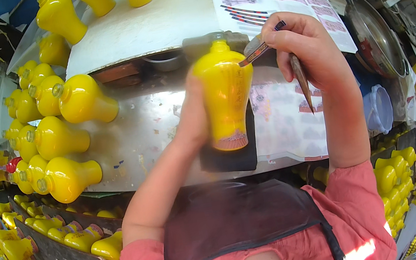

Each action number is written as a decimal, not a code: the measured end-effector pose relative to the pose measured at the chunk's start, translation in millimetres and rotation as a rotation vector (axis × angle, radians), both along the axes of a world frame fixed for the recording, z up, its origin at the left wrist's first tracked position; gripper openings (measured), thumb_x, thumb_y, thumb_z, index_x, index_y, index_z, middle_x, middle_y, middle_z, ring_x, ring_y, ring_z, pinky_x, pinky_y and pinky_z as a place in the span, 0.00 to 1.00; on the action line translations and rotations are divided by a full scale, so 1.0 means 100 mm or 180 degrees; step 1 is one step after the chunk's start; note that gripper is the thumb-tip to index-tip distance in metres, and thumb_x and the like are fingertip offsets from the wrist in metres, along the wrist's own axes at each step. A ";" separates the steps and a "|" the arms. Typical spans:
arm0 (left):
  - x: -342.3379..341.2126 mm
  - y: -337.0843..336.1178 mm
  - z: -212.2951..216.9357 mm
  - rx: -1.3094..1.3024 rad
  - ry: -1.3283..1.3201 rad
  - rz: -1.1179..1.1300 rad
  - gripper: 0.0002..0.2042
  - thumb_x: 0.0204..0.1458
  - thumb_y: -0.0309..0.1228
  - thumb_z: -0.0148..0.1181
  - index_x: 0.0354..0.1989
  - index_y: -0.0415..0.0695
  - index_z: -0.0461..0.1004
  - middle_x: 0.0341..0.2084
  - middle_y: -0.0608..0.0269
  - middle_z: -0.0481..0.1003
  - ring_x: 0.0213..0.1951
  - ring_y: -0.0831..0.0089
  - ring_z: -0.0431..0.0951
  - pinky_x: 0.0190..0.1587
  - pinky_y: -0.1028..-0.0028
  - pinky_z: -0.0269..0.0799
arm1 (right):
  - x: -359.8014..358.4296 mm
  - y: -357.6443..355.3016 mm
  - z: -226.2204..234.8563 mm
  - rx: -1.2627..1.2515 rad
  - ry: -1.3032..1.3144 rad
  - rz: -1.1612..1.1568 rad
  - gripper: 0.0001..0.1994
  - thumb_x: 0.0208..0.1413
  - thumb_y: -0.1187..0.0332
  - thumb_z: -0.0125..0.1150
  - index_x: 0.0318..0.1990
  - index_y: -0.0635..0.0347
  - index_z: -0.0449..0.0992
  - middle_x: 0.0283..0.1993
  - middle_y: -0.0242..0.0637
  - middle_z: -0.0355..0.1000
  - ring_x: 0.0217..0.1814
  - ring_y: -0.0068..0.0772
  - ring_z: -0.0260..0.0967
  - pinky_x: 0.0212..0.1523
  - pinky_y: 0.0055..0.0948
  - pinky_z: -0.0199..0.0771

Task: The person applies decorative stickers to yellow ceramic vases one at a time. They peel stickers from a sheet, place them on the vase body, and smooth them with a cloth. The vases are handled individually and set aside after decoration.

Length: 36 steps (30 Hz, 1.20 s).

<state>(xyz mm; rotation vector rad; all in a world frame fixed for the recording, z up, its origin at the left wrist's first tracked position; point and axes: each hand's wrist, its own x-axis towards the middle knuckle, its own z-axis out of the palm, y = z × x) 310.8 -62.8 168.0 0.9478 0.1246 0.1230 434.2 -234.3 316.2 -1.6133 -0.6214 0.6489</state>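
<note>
A glossy yellow vase (pixel 224 94) stands upright in front of me, with a patterned band round its foot and faint writing down its side. My left hand (pixel 194 105) grips its left side; the fingers behind it are hidden. Between thumb and fingers, my right hand (pixel 301 43) pinches a narrow dark patterned strip (pixel 261 50), whose lower end meets the vase's right shoulder. A pointed brown wooden stick (pixel 301 84) is also in that hand, tip downward. Similar strips (pixel 244 15) lie on a printed transfer sheet (pixel 292 11) beyond the hand.
Several yellow vases (pixel 85 101) lie on their sides along the table's left. More yellow vases (pixel 60 17) stand on the white board (pixel 147 30) at the back. A black cloth (pixel 229 160) is under the held vase. A pale blue bucket (pixel 378 110) stands at right.
</note>
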 end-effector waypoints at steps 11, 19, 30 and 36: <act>0.07 0.39 0.57 0.1347 -0.0231 0.0306 0.15 0.67 0.39 0.58 0.47 0.38 0.78 0.48 0.64 0.78 0.49 0.76 0.74 0.57 0.72 0.67 | -0.08 0.30 -0.06 0.0162 0.0115 0.0121 0.09 0.64 0.66 0.63 0.38 0.63 0.81 0.30 0.27 0.77 0.28 0.14 0.70 0.30 0.16 0.67; 0.35 0.46 0.51 0.2309 0.0628 0.0536 0.09 0.60 0.33 0.67 0.37 0.39 0.80 0.32 0.70 0.79 0.35 0.84 0.73 0.40 0.82 0.69 | -0.03 0.22 -0.74 -0.0285 -0.0135 -0.0901 0.10 0.61 0.64 0.69 0.37 0.63 0.84 0.29 0.25 0.76 0.28 0.11 0.67 0.30 0.15 0.66; 0.31 0.50 0.71 0.1605 0.0462 -0.0006 0.06 0.55 0.28 0.70 0.35 0.38 0.81 0.35 0.63 0.82 0.37 0.80 0.78 0.45 0.78 0.73 | -0.27 0.12 -0.63 -0.0368 -0.0534 -0.1266 0.07 0.57 0.70 0.69 0.34 0.63 0.79 0.29 0.24 0.75 0.28 0.10 0.67 0.30 0.15 0.65; 0.16 0.47 0.95 0.1674 0.0331 -0.0277 0.06 0.51 0.24 0.73 0.31 0.38 0.80 0.41 0.57 0.82 0.42 0.75 0.79 0.49 0.74 0.74 | -0.54 -0.04 -0.57 -0.0057 -0.0759 -0.1245 0.04 0.58 0.75 0.67 0.35 0.64 0.77 0.29 0.23 0.74 0.28 0.07 0.68 0.29 0.12 0.64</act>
